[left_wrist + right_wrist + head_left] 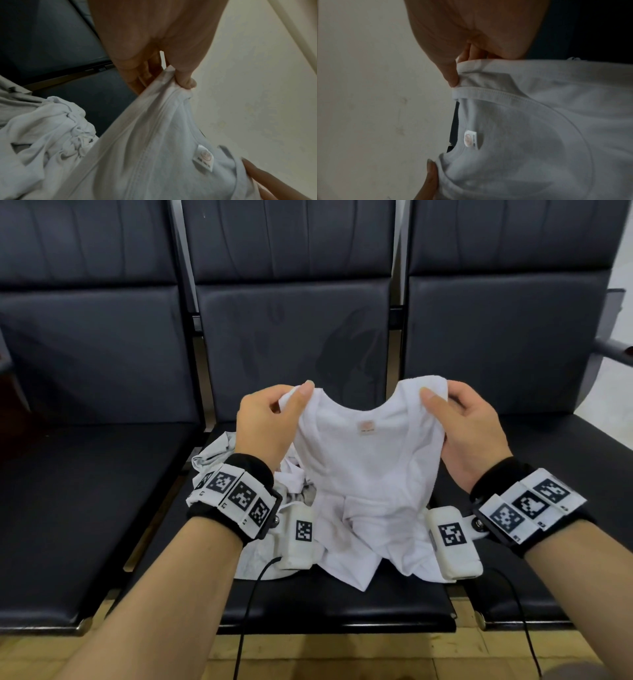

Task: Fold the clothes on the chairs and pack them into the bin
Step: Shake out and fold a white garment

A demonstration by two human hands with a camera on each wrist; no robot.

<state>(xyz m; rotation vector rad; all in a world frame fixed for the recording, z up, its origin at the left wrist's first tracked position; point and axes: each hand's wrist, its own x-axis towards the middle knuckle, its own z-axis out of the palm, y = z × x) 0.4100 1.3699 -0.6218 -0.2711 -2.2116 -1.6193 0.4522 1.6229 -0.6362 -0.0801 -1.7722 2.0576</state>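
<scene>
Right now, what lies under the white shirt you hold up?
Under the white shirt, crumpled pale clothes lie on the middle chair seat. How many garments is hidden.

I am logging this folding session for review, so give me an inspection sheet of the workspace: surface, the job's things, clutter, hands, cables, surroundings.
Surface: middle chair seat, black padded, carries the clothes.
Job's things: white T-shirt held up by its shoulders, neck label facing the person, hem bunched on the seat; grey garment crumpled under and left of it; bin not in view.
Clutter: nothing seen.
Hands: left hand pinches the left shoulder; right hand pinches the right shoulder.
Cables: black cable hangs from the left wrist unit, another from the right.
Surroundings: row of black chairs, wooden floor, pale wall.
</scene>
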